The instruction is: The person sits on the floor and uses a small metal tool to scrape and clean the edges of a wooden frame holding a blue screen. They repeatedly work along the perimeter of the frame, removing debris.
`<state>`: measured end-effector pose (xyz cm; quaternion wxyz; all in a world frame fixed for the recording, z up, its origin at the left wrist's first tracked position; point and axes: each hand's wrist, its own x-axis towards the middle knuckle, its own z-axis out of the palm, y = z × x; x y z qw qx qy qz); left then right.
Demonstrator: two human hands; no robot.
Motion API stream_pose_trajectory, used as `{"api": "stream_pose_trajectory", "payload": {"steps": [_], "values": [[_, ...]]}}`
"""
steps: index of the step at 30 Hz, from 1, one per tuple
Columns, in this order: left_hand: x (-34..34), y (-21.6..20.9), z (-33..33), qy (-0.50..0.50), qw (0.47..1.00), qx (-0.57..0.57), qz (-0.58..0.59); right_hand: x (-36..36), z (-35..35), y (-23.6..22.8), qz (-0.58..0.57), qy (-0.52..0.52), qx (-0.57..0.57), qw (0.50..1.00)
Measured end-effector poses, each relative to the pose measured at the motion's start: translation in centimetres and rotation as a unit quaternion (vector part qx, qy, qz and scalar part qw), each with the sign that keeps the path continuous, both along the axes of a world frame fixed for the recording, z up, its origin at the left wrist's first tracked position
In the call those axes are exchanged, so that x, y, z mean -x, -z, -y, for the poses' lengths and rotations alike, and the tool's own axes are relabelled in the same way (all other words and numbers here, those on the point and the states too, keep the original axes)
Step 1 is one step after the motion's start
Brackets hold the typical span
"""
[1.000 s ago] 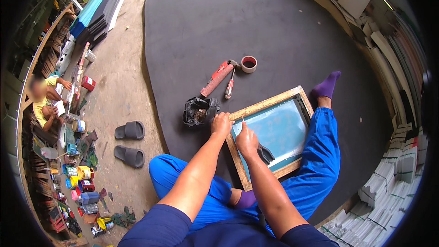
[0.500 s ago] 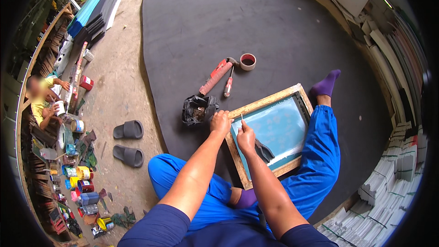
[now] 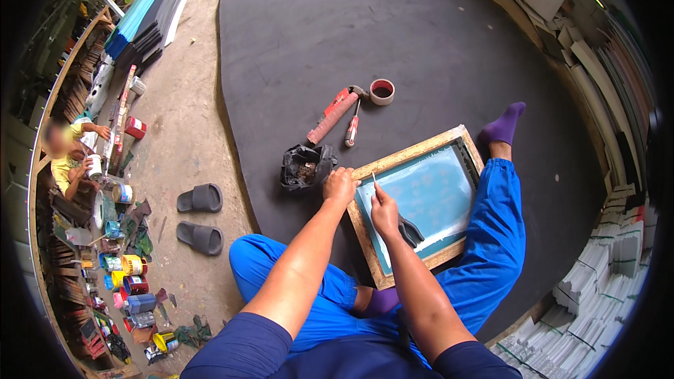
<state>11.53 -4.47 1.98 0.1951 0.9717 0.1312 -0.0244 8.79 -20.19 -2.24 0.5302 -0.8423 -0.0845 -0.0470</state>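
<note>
A wooden frame with blue mesh, a screen-printing frame (image 3: 379,164), lies slanted against my legs. My left hand (image 3: 341,187) is closed at its far left corner, fingers on the wood. In my right hand (image 3: 384,212), above the mesh, is a slim tool (image 3: 373,178) with a thin pale shaft; its tip meets the far rail, and my fist hides its handle. Dark-handled pliers (image 3: 410,231) rest on the mesh beside my right wrist. A black plastic bag (image 3: 292,168), open at the top with small bits inside, stands just left of my left hand.
Beyond the bag lie a red-handled hammer (image 3: 330,121), a screwdriver (image 3: 352,132) and a tape roll (image 3: 381,92) on the dark mat (image 3: 316,28). Grey slippers (image 3: 200,198) and paint cans (image 3: 133,264) are on the left. A person in yellow (image 3: 67,168) sits there. White stacks (image 3: 597,295) stand right.
My right hand has shifted slightly right, and the tool's shaft stays at the frame's far rail. My left hand keeps its place at the corner. The whole view has moved slightly.
</note>
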Motion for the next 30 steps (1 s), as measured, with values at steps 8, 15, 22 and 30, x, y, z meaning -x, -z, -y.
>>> {"api": "stream_pose_trajectory", "payload": {"steps": [8,15,22,30], "values": [[0.3,0.6,-0.7,0.005,1.0,-0.014,0.004,0.4,-1.3,-7.1,-0.2,-0.032,0.257,0.945],[-0.5,-0.1,0.0,0.017,1.0,-0.015,-0.008,0.4,-3.8,-0.3,-0.121,0.115,-0.147,0.975],[0.1,-0.4,-0.3,0.008,1.0,-0.01,-0.004,-0.1,-0.7,-3.6,-0.218,-0.012,0.104,0.97],[0.3,0.8,-0.8,0.017,1.0,-0.018,0.015,-0.5,1.0,-2.1,-0.174,-0.044,0.097,0.979]]}}
